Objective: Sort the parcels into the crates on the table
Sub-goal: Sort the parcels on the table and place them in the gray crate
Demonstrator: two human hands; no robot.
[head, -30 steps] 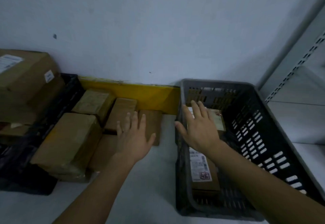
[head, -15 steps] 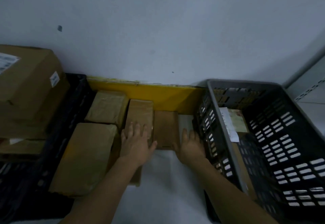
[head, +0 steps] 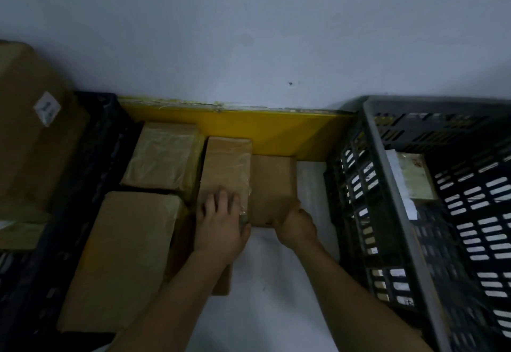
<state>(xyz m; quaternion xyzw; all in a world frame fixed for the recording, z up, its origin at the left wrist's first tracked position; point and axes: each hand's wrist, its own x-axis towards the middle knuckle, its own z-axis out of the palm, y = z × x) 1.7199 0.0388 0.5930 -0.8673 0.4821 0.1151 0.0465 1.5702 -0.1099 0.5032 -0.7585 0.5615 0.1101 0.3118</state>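
Labels on box (head: 47, 108), crate parcel (head: 401, 183): unreadable.

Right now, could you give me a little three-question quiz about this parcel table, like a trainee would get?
1. True or false: the right hand grips the small brown parcel by its near edge.
2. What does the left hand rest on?
A. the grey crate
B. the taped parcel
C. the yellow board
3. Fill in: the grey crate sits to the ___ of the hands.

Key: 1 true; 2 B; 3 right.
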